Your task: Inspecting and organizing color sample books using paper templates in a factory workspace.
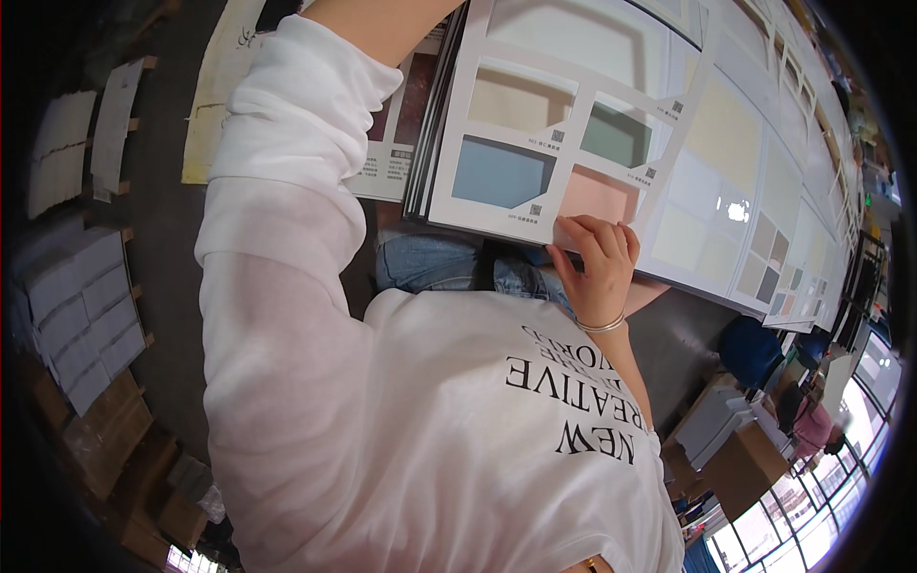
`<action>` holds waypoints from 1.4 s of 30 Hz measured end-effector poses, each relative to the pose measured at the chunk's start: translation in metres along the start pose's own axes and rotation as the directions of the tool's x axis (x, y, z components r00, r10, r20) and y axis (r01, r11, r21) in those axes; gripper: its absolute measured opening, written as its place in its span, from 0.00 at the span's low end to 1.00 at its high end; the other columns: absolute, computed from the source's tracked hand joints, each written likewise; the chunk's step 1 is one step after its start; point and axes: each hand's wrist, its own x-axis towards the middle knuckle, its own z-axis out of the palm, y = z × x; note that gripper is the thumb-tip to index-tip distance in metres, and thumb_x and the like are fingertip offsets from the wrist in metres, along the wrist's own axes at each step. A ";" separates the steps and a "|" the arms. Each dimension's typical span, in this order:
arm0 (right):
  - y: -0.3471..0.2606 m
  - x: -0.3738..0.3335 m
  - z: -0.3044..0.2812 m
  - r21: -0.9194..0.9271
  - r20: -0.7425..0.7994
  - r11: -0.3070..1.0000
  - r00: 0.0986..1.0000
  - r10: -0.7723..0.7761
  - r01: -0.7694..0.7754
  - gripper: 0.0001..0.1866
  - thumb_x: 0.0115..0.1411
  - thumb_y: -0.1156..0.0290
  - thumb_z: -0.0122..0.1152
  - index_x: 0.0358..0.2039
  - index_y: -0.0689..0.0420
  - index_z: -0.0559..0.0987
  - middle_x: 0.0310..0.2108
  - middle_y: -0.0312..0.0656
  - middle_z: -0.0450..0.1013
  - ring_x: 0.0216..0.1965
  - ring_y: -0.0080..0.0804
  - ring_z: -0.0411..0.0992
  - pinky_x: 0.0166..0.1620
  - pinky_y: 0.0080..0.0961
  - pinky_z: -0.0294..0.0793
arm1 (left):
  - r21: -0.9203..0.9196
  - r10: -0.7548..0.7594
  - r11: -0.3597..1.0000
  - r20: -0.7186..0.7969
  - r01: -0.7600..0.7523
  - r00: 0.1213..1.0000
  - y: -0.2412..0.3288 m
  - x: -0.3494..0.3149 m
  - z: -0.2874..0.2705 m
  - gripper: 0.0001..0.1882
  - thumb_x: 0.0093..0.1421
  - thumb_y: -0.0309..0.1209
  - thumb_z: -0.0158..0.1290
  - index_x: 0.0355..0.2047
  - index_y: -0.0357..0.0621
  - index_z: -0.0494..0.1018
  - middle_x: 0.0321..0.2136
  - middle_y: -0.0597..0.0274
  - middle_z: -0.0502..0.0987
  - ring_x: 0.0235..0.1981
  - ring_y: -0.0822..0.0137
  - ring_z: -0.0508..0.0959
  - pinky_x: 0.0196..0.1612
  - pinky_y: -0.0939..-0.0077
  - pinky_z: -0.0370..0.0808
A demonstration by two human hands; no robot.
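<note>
A white swatch board (564, 158) lies in front of me, with cut-out windows framing a blue swatch (501, 172), a beige swatch (523, 98), a green swatch (616, 134) and a pink swatch (597, 194). My right hand (602, 263) is at the board's near edge, below the pink swatch. Its fingers are bent over the edge and the thumb lies against it, so the hand looks closed on the board. My left forearm (382, 24) reaches out past the top of the view, which leaves my left hand unseen. Dark-edged layers show beneath the board's left side.
Pale sample boards (707, 181) continue along the table to the right. A printed sheet (387, 181) sticks out at the left. Paper stacks (81, 296) and cardboard boxes (110, 430) stand on the left. A blue stool (750, 350) and another person (812, 425) are at the right.
</note>
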 end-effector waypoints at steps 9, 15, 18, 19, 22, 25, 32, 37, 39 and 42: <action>0.001 0.000 0.000 0.021 0.006 1.000 1.000 0.011 -0.011 0.20 0.46 0.73 0.73 0.42 0.53 0.80 0.41 0.35 0.76 0.42 0.36 0.72 0.55 0.38 0.62 | -0.013 0.011 1.000 0.005 -0.011 1.000 0.001 -0.001 0.004 0.11 0.51 0.39 0.64 0.33 0.50 0.82 0.36 0.58 0.82 0.42 0.55 0.80 0.49 0.55 0.71; 0.001 0.001 -0.001 0.022 0.023 1.000 1.000 0.020 -0.020 0.20 0.46 0.73 0.72 0.42 0.53 0.80 0.42 0.36 0.76 0.43 0.36 0.72 0.55 0.39 0.62 | 0.009 0.024 1.000 -0.018 -0.024 1.000 -0.004 -0.001 0.007 0.12 0.51 0.38 0.64 0.35 0.50 0.83 0.35 0.56 0.83 0.41 0.54 0.81 0.47 0.57 0.74; 0.000 0.001 -0.001 0.021 0.025 0.999 0.999 0.024 -0.024 0.20 0.46 0.73 0.72 0.42 0.53 0.80 0.42 0.35 0.76 0.43 0.36 0.72 0.55 0.39 0.62 | 0.007 0.032 0.999 -0.038 -0.032 0.999 -0.008 -0.002 0.010 0.12 0.51 0.38 0.64 0.34 0.49 0.83 0.36 0.55 0.83 0.41 0.54 0.81 0.47 0.58 0.75; 0.001 0.000 -0.001 0.020 0.025 0.999 0.999 0.026 -0.026 0.20 0.46 0.73 0.72 0.42 0.53 0.80 0.42 0.35 0.76 0.43 0.36 0.72 0.55 0.39 0.62 | 0.008 0.046 0.999 -0.046 -0.045 0.998 -0.009 -0.002 0.012 0.12 0.51 0.38 0.64 0.34 0.48 0.83 0.36 0.55 0.83 0.41 0.54 0.81 0.46 0.58 0.75; 0.001 0.000 -0.001 0.017 0.025 1.000 0.999 0.025 -0.025 0.20 0.46 0.73 0.72 0.42 0.53 0.80 0.42 0.35 0.76 0.43 0.36 0.72 0.55 0.38 0.62 | -0.016 0.070 0.997 -0.071 -0.072 0.995 -0.013 -0.003 0.015 0.12 0.50 0.38 0.64 0.33 0.47 0.83 0.35 0.55 0.83 0.41 0.54 0.81 0.46 0.59 0.75; 0.001 0.000 0.000 0.021 0.024 0.999 0.999 0.027 -0.027 0.20 0.46 0.72 0.72 0.42 0.53 0.80 0.42 0.35 0.76 0.43 0.36 0.72 0.55 0.38 0.62 | -0.038 0.073 0.996 -0.091 -0.076 0.993 -0.016 -0.005 0.018 0.13 0.50 0.38 0.64 0.33 0.46 0.83 0.35 0.55 0.83 0.40 0.55 0.81 0.46 0.60 0.76; 0.001 -0.002 0.000 0.011 0.027 1.000 0.999 0.028 -0.028 0.21 0.46 0.72 0.72 0.43 0.53 0.80 0.42 0.35 0.75 0.44 0.35 0.72 0.56 0.38 0.61 | -0.041 0.046 0.998 -0.081 -0.049 0.996 -0.016 -0.006 0.019 0.13 0.49 0.38 0.65 0.33 0.45 0.83 0.35 0.55 0.82 0.39 0.54 0.81 0.45 0.61 0.76; 0.002 -0.002 0.000 0.009 0.031 1.000 0.999 0.030 -0.030 0.21 0.46 0.72 0.72 0.44 0.53 0.80 0.43 0.35 0.75 0.44 0.36 0.72 0.56 0.38 0.61 | -0.056 0.038 0.998 -0.068 -0.042 0.997 -0.014 -0.008 0.019 0.13 0.49 0.38 0.65 0.33 0.46 0.83 0.34 0.55 0.82 0.39 0.54 0.81 0.44 0.61 0.76; 0.002 -0.002 -0.001 0.014 0.037 1.000 0.999 0.027 -0.027 0.21 0.46 0.73 0.72 0.44 0.53 0.80 0.43 0.35 0.75 0.44 0.36 0.72 0.56 0.38 0.61 | -0.064 0.027 0.997 -0.064 -0.031 0.998 -0.013 -0.009 0.019 0.13 0.49 0.38 0.65 0.33 0.46 0.83 0.34 0.55 0.82 0.39 0.54 0.81 0.44 0.62 0.76; 0.002 -0.002 -0.001 0.020 0.037 1.000 0.999 0.017 -0.018 0.21 0.46 0.74 0.71 0.44 0.54 0.80 0.43 0.35 0.75 0.44 0.36 0.72 0.56 0.38 0.61 | -0.071 0.019 0.997 -0.063 -0.024 0.998 -0.015 -0.010 0.019 0.13 0.49 0.38 0.65 0.34 0.46 0.83 0.34 0.55 0.83 0.38 0.54 0.81 0.44 0.62 0.76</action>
